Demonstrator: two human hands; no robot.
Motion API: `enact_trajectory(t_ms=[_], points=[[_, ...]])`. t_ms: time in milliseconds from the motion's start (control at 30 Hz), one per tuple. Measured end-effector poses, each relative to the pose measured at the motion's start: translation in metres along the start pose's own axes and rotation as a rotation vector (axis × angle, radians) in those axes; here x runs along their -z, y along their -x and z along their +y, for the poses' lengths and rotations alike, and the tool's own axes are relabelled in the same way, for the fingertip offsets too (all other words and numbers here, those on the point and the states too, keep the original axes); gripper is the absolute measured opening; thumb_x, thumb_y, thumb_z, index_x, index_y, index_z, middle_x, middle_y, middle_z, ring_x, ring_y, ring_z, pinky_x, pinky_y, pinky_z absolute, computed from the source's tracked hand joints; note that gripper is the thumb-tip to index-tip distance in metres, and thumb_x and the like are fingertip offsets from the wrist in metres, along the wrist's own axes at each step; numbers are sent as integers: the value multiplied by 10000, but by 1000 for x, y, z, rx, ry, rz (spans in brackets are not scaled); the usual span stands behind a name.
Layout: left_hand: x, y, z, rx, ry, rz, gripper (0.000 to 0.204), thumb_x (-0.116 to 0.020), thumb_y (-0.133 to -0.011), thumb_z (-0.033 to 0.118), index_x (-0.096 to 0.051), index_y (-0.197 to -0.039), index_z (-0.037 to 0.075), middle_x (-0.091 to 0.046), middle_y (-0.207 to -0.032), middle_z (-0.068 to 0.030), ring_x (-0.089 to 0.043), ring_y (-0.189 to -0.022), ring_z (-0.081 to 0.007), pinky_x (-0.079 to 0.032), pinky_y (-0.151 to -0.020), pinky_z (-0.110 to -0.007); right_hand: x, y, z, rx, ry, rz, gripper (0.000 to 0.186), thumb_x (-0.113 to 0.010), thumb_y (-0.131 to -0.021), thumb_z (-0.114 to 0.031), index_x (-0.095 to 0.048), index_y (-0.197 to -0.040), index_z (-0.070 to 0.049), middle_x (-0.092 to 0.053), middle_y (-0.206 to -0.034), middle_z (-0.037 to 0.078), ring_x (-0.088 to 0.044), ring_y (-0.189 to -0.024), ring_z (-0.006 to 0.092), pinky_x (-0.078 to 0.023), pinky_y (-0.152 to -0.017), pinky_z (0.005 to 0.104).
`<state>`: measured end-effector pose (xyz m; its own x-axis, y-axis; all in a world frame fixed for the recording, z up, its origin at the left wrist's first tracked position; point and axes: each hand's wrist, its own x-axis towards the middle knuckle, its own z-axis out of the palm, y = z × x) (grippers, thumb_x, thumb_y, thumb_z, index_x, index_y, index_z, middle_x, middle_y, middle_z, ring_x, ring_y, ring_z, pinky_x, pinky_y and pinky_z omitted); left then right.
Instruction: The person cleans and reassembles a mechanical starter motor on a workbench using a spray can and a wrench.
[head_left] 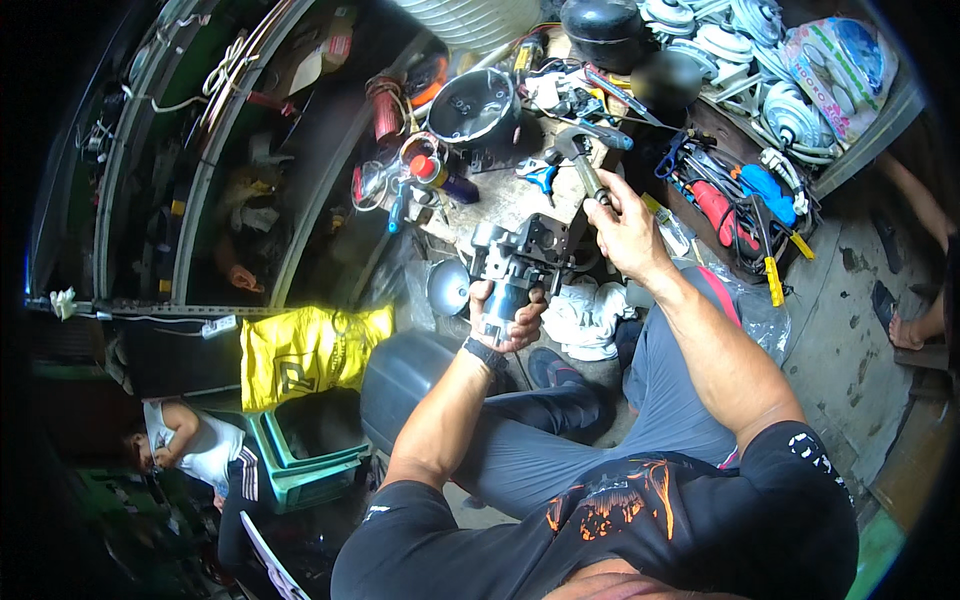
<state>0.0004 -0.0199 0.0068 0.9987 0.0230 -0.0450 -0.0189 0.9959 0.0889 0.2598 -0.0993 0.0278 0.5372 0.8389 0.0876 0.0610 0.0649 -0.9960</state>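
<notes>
My left hand (512,315) is wrapped round a dark mechanical assembly (505,262) that looks like a motor with brackets, its silvery cylinder in my palm. My fingers hold it upright above my lap, at the near edge of the workbench (490,225). To its upper right, my right hand (628,225) grips the slim handle of a hammer-like hand tool (577,150). Its thick grey head points away from me, over the bench and apart from the assembly. Blue-handled pliers (540,175) lie just left of that head. A white cloth (588,318) hangs below the assembly.
A black bowl (473,105), an orange-capped bottle (440,177) and scattered tools crowd the bench. A tool box (735,195) stands at the right, below white fan-like parts (725,45). Shelves (200,150) line the left. A seated person (195,445) is at lower left; another's foot (908,333) shows at right.
</notes>
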Motion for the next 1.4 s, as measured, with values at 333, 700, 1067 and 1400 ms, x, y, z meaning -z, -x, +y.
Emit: enact_trajectory(t_ms=[333,700,1067,1400], points=[[-18,-19,-1,-87,4,-72,738,-789,-785,573,-520,-1181,12,-574,-805,-93,-615,-607,-183,-519,-544,-300,11,-3,-8,-37,78,11,443,-666,-998,-221,-565,-1393,-46,-729,-1203,222,-720,-1132,342,-553,-944,414],[-43,-12,27,-150,-1641,1091,557,-853,-707,314,-705,-1141,-1,-756,-959,-93,-699,-859,-184,-559,-815,-341,10,3,-4,-26,319,-125,487,-670,-975,-219,-560,-1430,-85,-707,-1220,264,-693,-1147,420,-540,-976,455],[-30,-2,21,-23,-2018,1415,817,-829,-718,402,-575,-1304,-107,-726,-1061,-318,-726,-1026,-435,-575,-905,-469,-8,20,-30,70,525,-356,522,-621,-982,-175,-485,-1481,-103,-684,-1250,291,-675,-1161,454,-529,-992,483],[7,4,-2,-244,-2093,1417,566,-893,-690,259,-662,-1039,-122,-723,-947,-316,-727,-928,-460,-588,-835,-499,-22,26,-51,80,476,-506,473,-553,-1048,-167,-467,-1502,-66,-672,-1258,275,-667,-1155,446,-525,-976,475]])
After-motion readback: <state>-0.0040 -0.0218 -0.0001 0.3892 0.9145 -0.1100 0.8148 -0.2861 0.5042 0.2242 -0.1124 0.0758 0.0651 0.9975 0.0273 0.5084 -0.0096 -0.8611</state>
